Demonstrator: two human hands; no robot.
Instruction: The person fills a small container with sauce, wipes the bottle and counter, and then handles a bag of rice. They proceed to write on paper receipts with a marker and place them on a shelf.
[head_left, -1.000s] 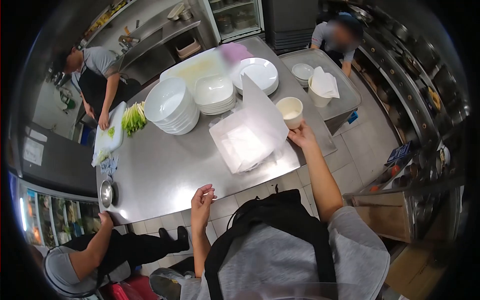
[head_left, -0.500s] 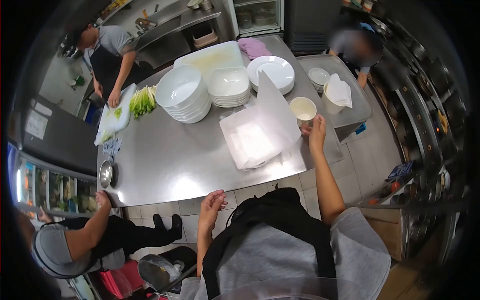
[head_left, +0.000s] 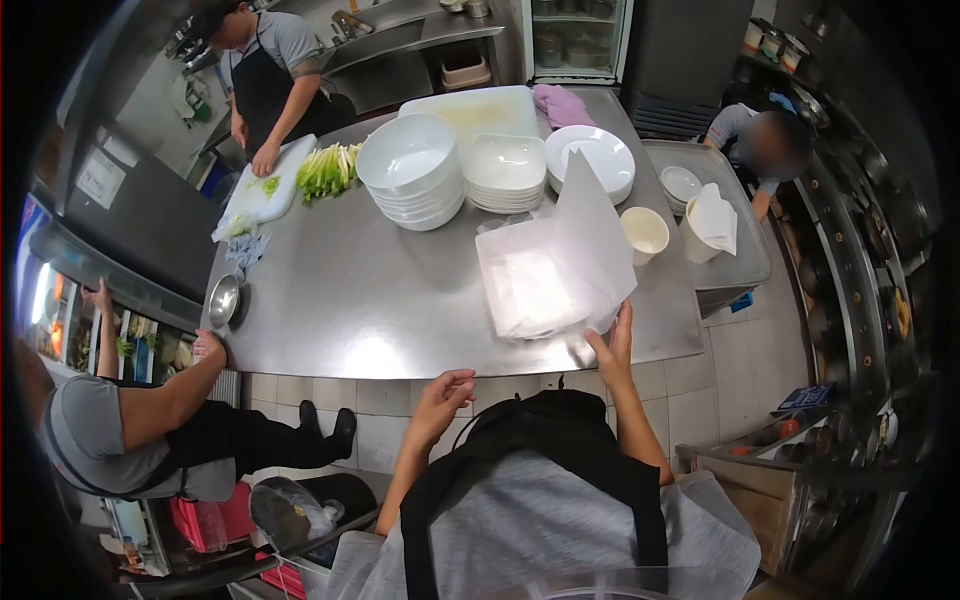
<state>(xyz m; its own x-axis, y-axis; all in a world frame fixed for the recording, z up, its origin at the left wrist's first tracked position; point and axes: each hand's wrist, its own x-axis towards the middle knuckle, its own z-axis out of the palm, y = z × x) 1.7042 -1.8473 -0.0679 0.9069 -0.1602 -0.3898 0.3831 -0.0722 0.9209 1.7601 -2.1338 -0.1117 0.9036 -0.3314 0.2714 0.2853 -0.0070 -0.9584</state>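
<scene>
A container lined with white paper (head_left: 530, 285) sits near the front edge of the steel table, one paper sheet standing up at its right side. My right hand (head_left: 614, 348) is at its lower right corner, thumb and fingers apart; whether they touch the paper is hard to tell. Just behind that corner stands a pale paper cup (head_left: 645, 236), free of my hand. My left hand (head_left: 443, 402) hovers by the table edge, fingers loosely bent and nothing in them. Behind the container are stacked square bowls (head_left: 505, 175), large round bowls (head_left: 408, 165) and round plates (head_left: 592, 160).
On the steel table (head_left: 300, 320) are green stalks (head_left: 327, 172), a metal bowl (head_left: 224, 298) and a white cutting board (head_left: 270, 195), where a person works. Another person reaches into a fridge at left. A third is by the side trolley (head_left: 660, 155) at right. A bin (head_left: 300, 515) stands lower left.
My right hand has let go of the paper cup and come down to the container's corner. The view has shifted. The person at left now has an arm raised in the fridge.
</scene>
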